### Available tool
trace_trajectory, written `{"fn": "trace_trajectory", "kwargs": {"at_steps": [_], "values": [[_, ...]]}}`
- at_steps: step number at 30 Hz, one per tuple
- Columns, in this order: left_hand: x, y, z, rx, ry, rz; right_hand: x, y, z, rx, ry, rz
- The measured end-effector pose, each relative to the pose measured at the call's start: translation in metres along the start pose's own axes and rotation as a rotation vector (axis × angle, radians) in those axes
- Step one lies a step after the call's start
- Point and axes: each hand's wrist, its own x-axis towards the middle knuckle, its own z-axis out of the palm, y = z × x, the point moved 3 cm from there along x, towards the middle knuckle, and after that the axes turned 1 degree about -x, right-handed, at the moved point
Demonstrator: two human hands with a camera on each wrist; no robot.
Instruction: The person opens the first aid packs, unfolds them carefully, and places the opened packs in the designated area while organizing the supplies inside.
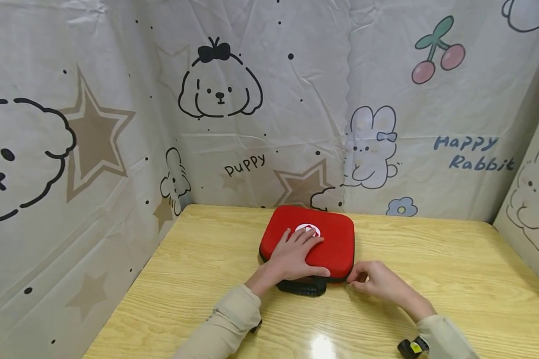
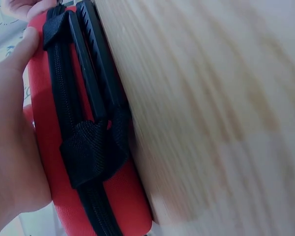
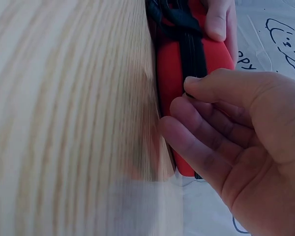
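Note:
A red zippered hard case (image 1: pixel 334 232) with a white oval emblem lies flat on the table. My left hand (image 1: pixel 296 254) rests on its lid with fingers spread, partly covering the emblem; the thumb lies along the front edge. Below that thumb, the black carry handle (image 1: pixel 302 286) faces me. At the front right corner, my right hand (image 1: pixel 375 281) pinches the zipper pull (image 3: pixel 189 94) between thumb and forefinger, with the other fingers loosely curled; most of the pull is hidden by them. Along the case's side in the left wrist view, the black zipper (image 2: pixel 64 93) runs behind the handle straps.
The light wood table (image 1: pixel 197 279) extends around the case on both sides. Behind it hangs a pale printed cloth (image 1: pixel 260 139), close to the case's back edge. More of this cloth borders the table at left and right.

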Motion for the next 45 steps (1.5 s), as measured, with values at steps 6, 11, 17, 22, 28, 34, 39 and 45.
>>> {"fn": "trace_trajectory", "kwargs": {"at_steps": [6, 11, 17, 22, 28, 34, 39, 45], "values": [[0.003, 0.007, 0.003, 0.041, 0.038, -0.042, 0.001, -0.003, 0.0, -0.019, 0.027, 0.006], [0.005, 0.012, 0.005, 0.059, 0.052, -0.08, 0.002, -0.006, 0.0, -0.024, 0.033, 0.004], [0.005, 0.022, 0.007, 0.055, 0.052, -0.143, 0.002, -0.008, 0.001, -0.055, 0.048, 0.027], [0.005, 0.025, 0.009, 0.062, 0.052, -0.166, 0.002, -0.009, 0.002, -0.056, 0.042, 0.041], [0.003, 0.022, 0.0, 0.057, 0.052, -0.109, 0.004, -0.004, -0.001, -0.07, 0.057, 0.059], [-0.003, 0.005, -0.016, 0.048, 0.0, 0.039, 0.0, 0.005, -0.01, -0.095, 0.082, 0.101], [-0.009, -0.014, -0.018, 0.016, -0.051, 0.043, -0.002, 0.011, -0.019, -0.205, 0.172, 0.128], [-0.01, -0.016, -0.01, 0.0, -0.048, 0.03, -0.002, 0.013, -0.022, -0.212, 0.186, 0.142]]}}
